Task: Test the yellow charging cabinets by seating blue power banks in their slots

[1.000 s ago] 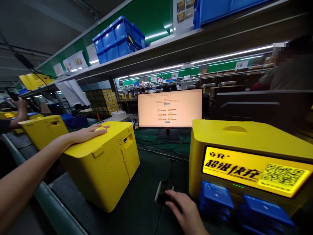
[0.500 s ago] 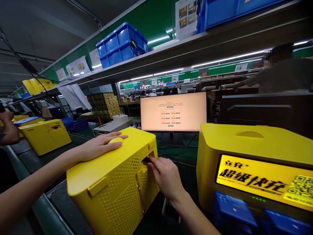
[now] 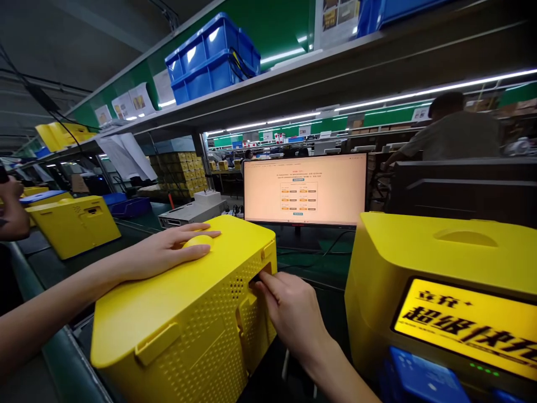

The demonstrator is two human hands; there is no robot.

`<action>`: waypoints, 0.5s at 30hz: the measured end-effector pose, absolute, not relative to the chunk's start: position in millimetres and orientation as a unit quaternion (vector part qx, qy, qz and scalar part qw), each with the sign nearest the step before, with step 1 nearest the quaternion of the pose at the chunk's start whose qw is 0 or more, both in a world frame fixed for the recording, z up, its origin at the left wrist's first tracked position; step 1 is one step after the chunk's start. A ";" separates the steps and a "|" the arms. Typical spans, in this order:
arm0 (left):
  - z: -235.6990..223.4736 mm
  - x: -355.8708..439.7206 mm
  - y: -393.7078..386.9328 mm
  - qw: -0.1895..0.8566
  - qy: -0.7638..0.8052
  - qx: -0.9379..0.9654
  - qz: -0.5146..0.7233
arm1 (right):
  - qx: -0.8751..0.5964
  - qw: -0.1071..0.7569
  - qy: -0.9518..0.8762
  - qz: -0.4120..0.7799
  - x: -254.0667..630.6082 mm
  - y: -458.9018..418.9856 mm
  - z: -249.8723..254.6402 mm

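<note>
Both hands are on the yellow box [image 3: 188, 319] right now: left hand [image 3: 168, 252] is laid flat and open across the top, palm down, fingers spread over a little rounded bump on the lid, not gripping anything, just pressing on it. Right hand [image 3: 289, 313] is up against the perforated side panel with the fingertips [image 3: 262, 281] pinched at a dark slot [image 3: 257, 277] near the top edge; looks like something small is held there but honestly can't tell what, the fingers hide it. That box sits tilted at the near edge of a dark bench [image 3: 319, 268], just in front of the person, with its perforated side facing the camera and a latch tab sticking out on the lower left. Just beside it on the right is a second yellow unit [image 3: 423, 252], bigger in view, with a lit-up yellow display [image 3: 465, 330] showing black characters, small green lights under it and blue modules [image 3: 419, 380] sticking out below. Behind both there's a monitor [image 3: 305, 189] switched on with a pale orange page. Over on the left, well apart, another yellow box [image 3: 73, 224] sits further along the line, and a co-worker's arm [image 3: 12, 212] shows at the edge of the frame. Overhead shelf carries stacked blue crates [image 3: 212, 59], and another person [image 3: 453, 131] is seen from behind on the far right
</note>
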State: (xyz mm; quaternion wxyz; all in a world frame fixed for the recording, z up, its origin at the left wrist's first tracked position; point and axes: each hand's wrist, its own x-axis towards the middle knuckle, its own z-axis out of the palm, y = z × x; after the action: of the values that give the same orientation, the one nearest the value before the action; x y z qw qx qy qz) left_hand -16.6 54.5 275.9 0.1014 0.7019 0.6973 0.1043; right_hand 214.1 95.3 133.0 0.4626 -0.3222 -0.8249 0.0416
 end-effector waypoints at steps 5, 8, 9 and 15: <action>270.7 -24.1 60.4 0.075 0.703 0.699 0.107 | -0.351 0.409 -0.842 -0.041 197.0 105.3 140.3; 273.4 -20.8 63.6 0.028 0.759 0.646 0.075 | -0.357 0.387 -0.849 -0.040 193.0 116.7 144.6; 275.8 -18.9 64.9 0.002 0.779 0.625 0.051 | -0.357 0.389 -0.848 -0.042 195.0 118.3 144.5; 285.9 -14.3 86.1 -0.112 0.820 0.561 0.015 | -0.324 0.404 -0.856 0.013 238.6 91.8 114.9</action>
State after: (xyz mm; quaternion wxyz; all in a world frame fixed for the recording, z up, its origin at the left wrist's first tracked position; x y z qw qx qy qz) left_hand -14.3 86.1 285.9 -0.1125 0.5608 0.8201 0.0149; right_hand 238.6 91.8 114.9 0.4036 -0.3237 -0.8556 0.0133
